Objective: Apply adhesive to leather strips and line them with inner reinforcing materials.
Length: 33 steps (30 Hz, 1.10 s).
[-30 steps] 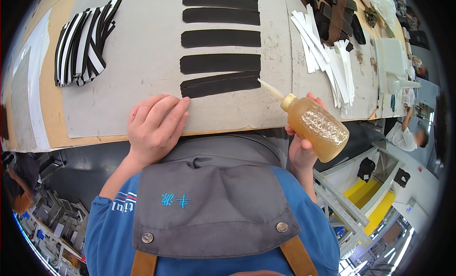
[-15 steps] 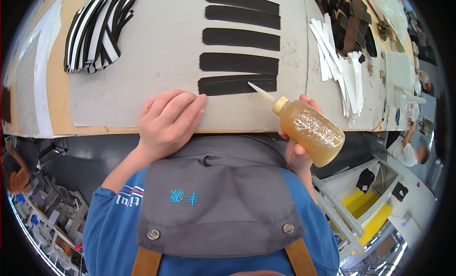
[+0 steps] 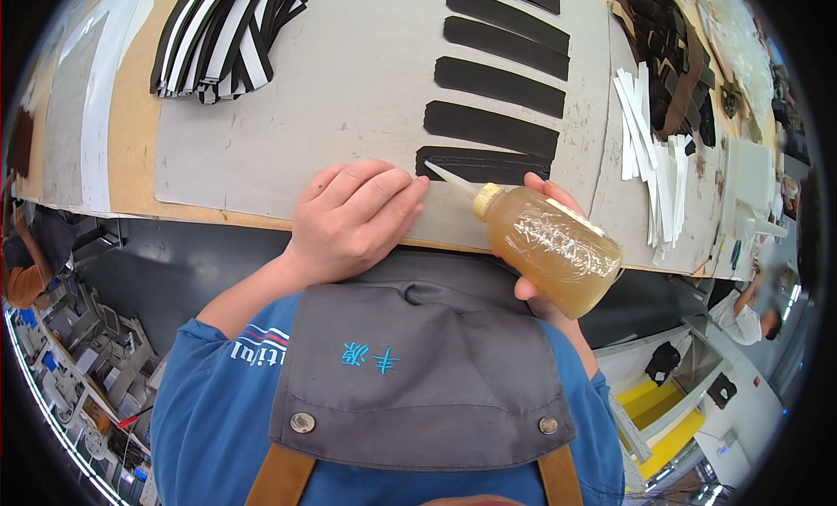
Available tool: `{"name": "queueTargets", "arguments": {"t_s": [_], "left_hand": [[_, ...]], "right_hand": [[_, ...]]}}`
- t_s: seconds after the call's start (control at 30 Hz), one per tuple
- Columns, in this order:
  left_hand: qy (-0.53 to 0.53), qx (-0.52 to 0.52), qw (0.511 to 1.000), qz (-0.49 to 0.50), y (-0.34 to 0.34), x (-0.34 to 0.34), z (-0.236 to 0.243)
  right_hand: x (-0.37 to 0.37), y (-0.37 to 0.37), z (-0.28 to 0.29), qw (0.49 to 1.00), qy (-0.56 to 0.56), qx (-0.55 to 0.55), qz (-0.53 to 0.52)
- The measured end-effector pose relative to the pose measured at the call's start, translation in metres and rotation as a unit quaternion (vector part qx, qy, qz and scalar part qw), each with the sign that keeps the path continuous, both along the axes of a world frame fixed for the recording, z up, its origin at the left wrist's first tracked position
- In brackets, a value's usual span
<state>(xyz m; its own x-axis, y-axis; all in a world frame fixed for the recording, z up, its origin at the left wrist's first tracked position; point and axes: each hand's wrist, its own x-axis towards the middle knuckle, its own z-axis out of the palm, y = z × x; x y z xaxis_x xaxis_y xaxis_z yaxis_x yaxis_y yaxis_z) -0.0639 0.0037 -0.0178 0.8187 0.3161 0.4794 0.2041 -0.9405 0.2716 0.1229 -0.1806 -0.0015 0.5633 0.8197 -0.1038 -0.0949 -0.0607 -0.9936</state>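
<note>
At ten o'clock, left hand palm down, fingers together, loosely bent, tips toward two o'clock; left forearm angled same way. At three, right hand curled in grip, thumb opposite fingers, palm hidden; right forearm angled toward eleven.

A wooden worktable with a tan edge stands topped by a large, pale grey board. Along the near side of the worktable lies a dark grey floor. Off the worktable's near left corner is a crowded bench, edged by a long, bright strip of light. Off the worktable's near right corner stand a pale frame, a yellow panel and a white surface, wall or floor unclear.
</note>
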Motion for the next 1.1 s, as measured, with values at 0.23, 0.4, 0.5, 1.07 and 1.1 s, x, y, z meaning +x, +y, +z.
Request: {"name": "queueTargets", "arguments": {"t_s": [0.23, 0.4, 0.5, 1.07, 1.1], "left_hand": [[0.004, -0.016, 1.000, -0.011, 0.000, 0.002, 0.001], [-0.002, -0.002, 1.000, -0.005, 0.002, 0.004, 0.003], [0.009, 0.009, 1.000, -0.010, 0.001, 0.004, 0.004], [0.030, -0.021, 0.999, -0.024, 0.023, 0.021, 0.021], [0.038, -0.025, 0.998, -0.038, 0.015, 0.021, 0.020]], "right_hand": [[0.003, 0.006, 0.008, 0.994, 0.104, 0.012, -0.035], [0.044, -0.028, -0.006, 0.920, 0.251, 0.188, -0.237], [0.052, -0.053, -0.016, 0.907, 0.266, 0.206, -0.255], [0.044, -0.067, -0.016, 0.952, 0.142, 0.112, -0.246], [0.042, -0.066, -0.014, 0.961, 0.100, 0.082, -0.244]]}}
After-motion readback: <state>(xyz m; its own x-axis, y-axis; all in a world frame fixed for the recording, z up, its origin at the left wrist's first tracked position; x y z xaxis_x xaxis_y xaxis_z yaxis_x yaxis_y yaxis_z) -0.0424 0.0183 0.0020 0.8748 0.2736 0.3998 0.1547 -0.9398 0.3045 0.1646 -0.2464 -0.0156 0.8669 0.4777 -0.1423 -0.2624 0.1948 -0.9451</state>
